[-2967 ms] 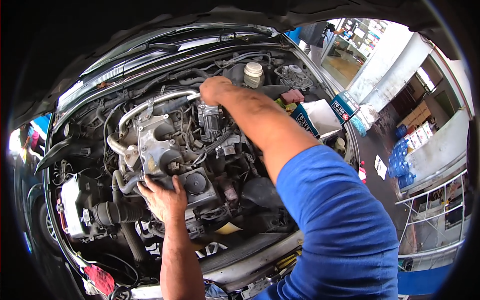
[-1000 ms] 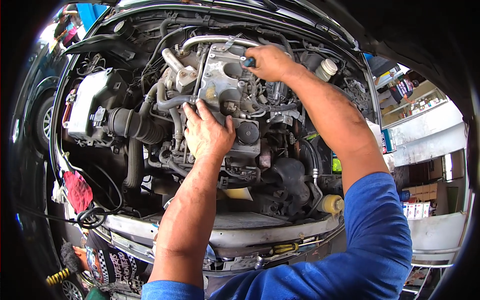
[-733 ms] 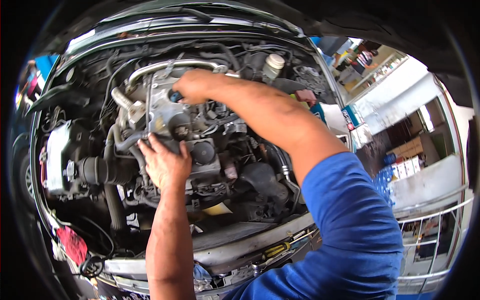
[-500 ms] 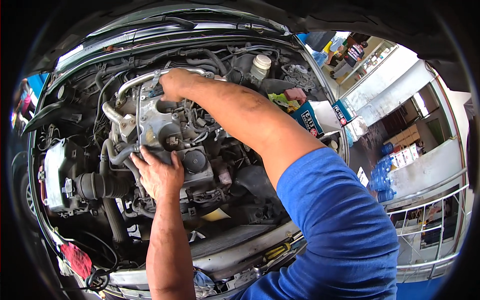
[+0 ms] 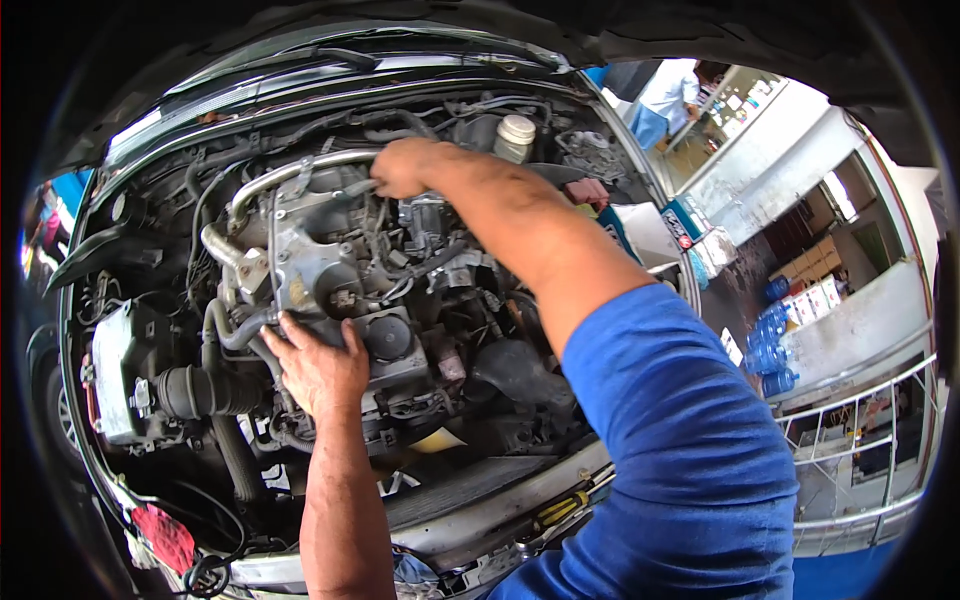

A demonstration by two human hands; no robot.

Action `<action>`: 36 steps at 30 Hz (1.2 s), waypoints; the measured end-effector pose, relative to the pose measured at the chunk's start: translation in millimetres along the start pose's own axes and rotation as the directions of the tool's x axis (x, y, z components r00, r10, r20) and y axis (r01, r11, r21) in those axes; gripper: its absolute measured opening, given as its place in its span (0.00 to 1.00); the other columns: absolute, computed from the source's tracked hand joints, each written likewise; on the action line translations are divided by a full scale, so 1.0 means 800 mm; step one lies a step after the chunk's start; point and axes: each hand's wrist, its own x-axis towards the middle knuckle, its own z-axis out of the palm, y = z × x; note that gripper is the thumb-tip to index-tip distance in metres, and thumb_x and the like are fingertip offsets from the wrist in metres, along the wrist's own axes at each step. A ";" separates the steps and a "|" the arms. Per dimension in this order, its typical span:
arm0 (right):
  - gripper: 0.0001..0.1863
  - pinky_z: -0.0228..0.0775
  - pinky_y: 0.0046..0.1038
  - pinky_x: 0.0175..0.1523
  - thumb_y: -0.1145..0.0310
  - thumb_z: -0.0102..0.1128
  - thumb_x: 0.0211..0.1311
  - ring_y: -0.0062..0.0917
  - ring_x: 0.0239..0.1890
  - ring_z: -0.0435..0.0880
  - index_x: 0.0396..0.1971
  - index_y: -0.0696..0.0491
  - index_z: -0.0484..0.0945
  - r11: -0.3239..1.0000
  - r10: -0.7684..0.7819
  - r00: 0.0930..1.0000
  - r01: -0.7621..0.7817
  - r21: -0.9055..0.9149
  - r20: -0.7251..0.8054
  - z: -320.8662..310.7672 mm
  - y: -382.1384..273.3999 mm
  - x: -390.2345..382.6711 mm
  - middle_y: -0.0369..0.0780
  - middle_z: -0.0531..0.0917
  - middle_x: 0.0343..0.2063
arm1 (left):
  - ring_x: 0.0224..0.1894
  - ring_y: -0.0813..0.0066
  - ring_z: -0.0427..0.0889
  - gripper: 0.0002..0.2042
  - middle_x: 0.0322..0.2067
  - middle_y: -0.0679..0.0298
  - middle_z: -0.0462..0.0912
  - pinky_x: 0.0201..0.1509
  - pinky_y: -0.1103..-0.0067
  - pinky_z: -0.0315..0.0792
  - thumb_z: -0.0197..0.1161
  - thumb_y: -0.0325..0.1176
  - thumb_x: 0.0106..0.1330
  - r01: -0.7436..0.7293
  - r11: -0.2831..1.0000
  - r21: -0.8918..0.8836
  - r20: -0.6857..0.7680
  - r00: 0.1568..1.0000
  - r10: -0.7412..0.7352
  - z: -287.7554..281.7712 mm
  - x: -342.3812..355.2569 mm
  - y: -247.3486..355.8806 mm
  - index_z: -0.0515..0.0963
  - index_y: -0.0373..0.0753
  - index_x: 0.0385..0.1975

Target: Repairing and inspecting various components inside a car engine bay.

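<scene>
My left hand [image 5: 322, 372] lies on the front of the engine, fingers spread, next to a bent coolant hose [image 5: 237, 335] and the black round cap [image 5: 389, 338]. It holds nothing. Farther back, my right hand [image 5: 405, 168] is closed over the far right side of the grey engine cover [image 5: 305, 255]. A blurred, greyish narrow thing [image 5: 352, 188] sticks out to the left from its fingers; its kind does not show. Just beyond runs a curved metal pipe [image 5: 290, 178]. My right forearm hides part of the engine bay.
A white-capped reservoir [image 5: 515, 138] stands at the back right. Boxes [image 5: 645, 235] and a pink block [image 5: 587, 193] rest on the right fender side. The battery-like box [image 5: 125, 370] and ribbed air hose [image 5: 210, 390] sit left. A red cloth [image 5: 163, 538] hangs at the front left.
My right hand has moved right, away from the middle of the engine cover. My left hand stays in place. In the background, a person in light clothing now stands by the counter.
</scene>
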 end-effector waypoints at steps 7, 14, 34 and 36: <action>0.26 0.73 0.43 0.56 0.46 0.55 0.67 0.46 0.51 0.82 0.44 0.55 0.84 0.981 -0.159 0.987 0.157 -0.114 -0.008 0.013 0.018 0.002 0.51 0.84 0.46 | 0.70 0.44 0.63 0.45 0.72 0.41 0.51 0.68 0.56 0.64 0.64 0.56 0.61 -0.001 0.999 -0.033 0.071 0.997 0.004 -0.007 -0.002 0.011 0.53 0.35 0.72; 0.22 0.73 0.41 0.58 0.52 0.57 0.66 0.43 0.53 0.83 0.48 0.54 0.84 0.999 0.013 0.997 -0.017 -0.052 -0.074 0.014 0.005 -0.012 0.49 0.84 0.48 | 0.64 0.39 0.69 0.45 0.72 0.40 0.51 0.66 0.59 0.67 0.64 0.54 0.61 -0.052 0.998 -0.024 -0.025 0.998 0.051 0.009 -0.003 0.000 0.53 0.35 0.72; 0.26 0.71 0.44 0.58 0.51 0.41 0.75 0.48 0.53 0.81 0.47 0.58 0.82 0.998 0.057 0.987 -0.057 0.004 -0.151 0.009 -0.014 -0.012 0.53 0.83 0.49 | 0.70 0.46 0.63 0.47 0.72 0.38 0.48 0.68 0.61 0.63 0.65 0.55 0.60 0.014 0.997 -0.071 0.101 0.995 -0.007 -0.007 0.001 -0.001 0.51 0.32 0.72; 0.26 0.72 0.45 0.58 0.52 0.42 0.75 0.49 0.52 0.81 0.46 0.59 0.82 0.997 0.064 0.977 -0.052 0.063 -0.204 0.013 0.000 -0.016 0.53 0.83 0.48 | 0.71 0.47 0.61 0.48 0.73 0.39 0.47 0.69 0.62 0.62 0.65 0.55 0.60 0.030 0.996 -0.085 0.140 0.990 -0.017 -0.010 0.003 0.002 0.51 0.33 0.72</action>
